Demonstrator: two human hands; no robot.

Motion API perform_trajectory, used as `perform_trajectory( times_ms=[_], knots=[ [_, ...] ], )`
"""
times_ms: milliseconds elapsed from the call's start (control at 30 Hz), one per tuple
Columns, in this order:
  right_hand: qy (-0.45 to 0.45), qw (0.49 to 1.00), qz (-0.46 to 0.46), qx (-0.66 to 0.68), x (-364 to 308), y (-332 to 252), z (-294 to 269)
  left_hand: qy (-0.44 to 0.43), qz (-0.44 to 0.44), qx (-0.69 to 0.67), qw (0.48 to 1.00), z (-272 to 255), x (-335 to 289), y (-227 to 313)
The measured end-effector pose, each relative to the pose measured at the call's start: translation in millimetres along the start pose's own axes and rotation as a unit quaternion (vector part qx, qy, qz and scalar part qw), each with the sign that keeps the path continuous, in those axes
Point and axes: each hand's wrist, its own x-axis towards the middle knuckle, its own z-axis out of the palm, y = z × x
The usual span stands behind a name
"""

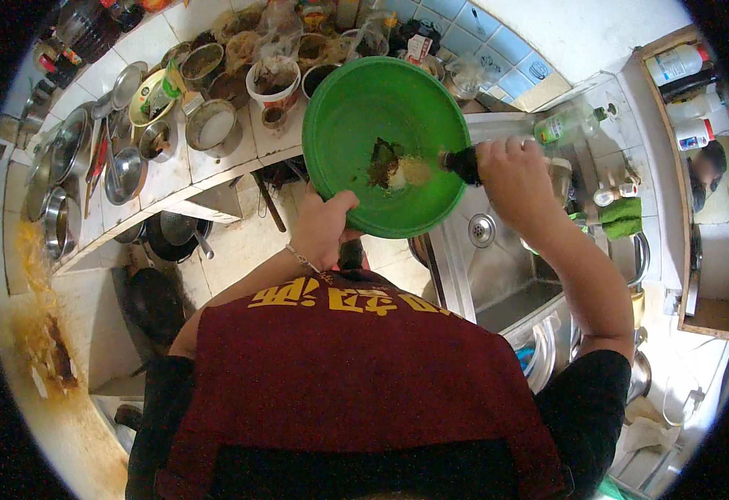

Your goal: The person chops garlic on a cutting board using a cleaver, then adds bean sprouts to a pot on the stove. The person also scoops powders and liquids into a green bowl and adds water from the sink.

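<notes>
My left hand (324, 227) is closed on the near left rim of a large green plastic basin (348, 100), which is held up and tilted toward me. Inside lie a dark brown seasoning (381, 158), a small white heap and a patch of yellowish powder (417, 172). My right hand (516, 175) grips a dark bottle (463, 165) by its body, tipped over the basin's right side with its mouth pointing inward. Whether anything is flowing from it, I cannot make out.
Behind and left of the basin, a white tiled counter (244, 154) holds several bowls and tubs of seasonings, with ladles (123, 179). A steel sink (514, 271) is at right. Black pans (173, 237) sit below the counter. A wooden-framed wall shelf (710, 321) stands far right.
</notes>
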Motion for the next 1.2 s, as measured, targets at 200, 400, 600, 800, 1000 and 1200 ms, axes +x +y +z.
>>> perform_trajectory(
  times_ms=[200, 400, 600, 800, 1000, 1200],
  knots=[
    [-0.009, 1.0, -0.025, 0.01, 19.1, 7.1, 3.1, -0.033, -0.001, 0.005, 0.999, 6.8, 20.6, -9.6],
    [-0.018, 0.999, -0.048, -0.009, 21.7, 18.7, 8.1, -0.014, -0.003, -0.003, 1.0, 23.8, 26.5, -3.0],
    [0.0, 0.999, -0.034, 0.006, 30.6, 40.5, 27.5, -0.004, -0.016, -0.016, 1.0, 27.1, 47.2, -11.1],
    [-0.006, 0.999, -0.048, 0.014, 27.6, 46.7, 41.3, 0.001, -0.002, -0.026, 1.0, 44.2, 53.9, -6.5],
    [0.014, 0.994, -0.002, 0.11, 35.0, 65.3, 66.7, 0.004, -0.01, -0.032, 0.999, 56.9, 62.6, -3.6],
    [0.029, 0.933, 0.089, 0.346, 23.4, 67.0, 91.3, -0.015, -0.02, -0.041, 0.999, 58.9, 75.4, -4.0]
  ],
)
